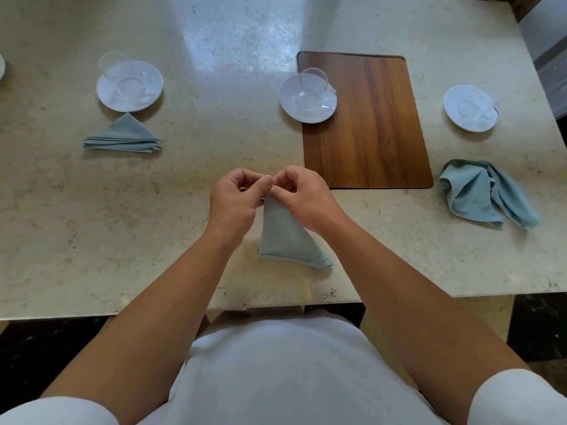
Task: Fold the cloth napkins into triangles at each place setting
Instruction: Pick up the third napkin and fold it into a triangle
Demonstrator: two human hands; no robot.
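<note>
1. Nearest the table's front edge, the middle napkin (287,237) is a pale grey-blue cloth folded to a narrow triangle. Its wide bottom edge, where a dark stitched hem line shows, touches the marble table (92,225), and its point is lifted up between the two hands.

2. The left hand (236,200) has its fingers curled in and its thumb pressed to the napkin's top corner. It is closed in a pinch on the cloth.

3. The right hand (302,196) meets it fingertip to fingertip at the same corner, fingers bent and closed on the cloth in a like pinch. Both bare forearms reach in from white short sleeves.

4. To the right, near the table's side, the crumpled napkin (484,194) lies unfolded in a loose heap, brighter blue, with long drooping folds.

5. Farther left, the folded napkin (124,136) lies flat as a neat layered triangle, point away from the person, its stacked edges showing along the near side.

6. Just beyond it stands a white saucer (130,87) with a clear glass cup.

7. A second saucer and cup (307,98) overlap the left edge of a wooden board (377,133) set in the table.

8. A third saucer and cup (471,108) sit beyond the crumpled napkin.
</note>
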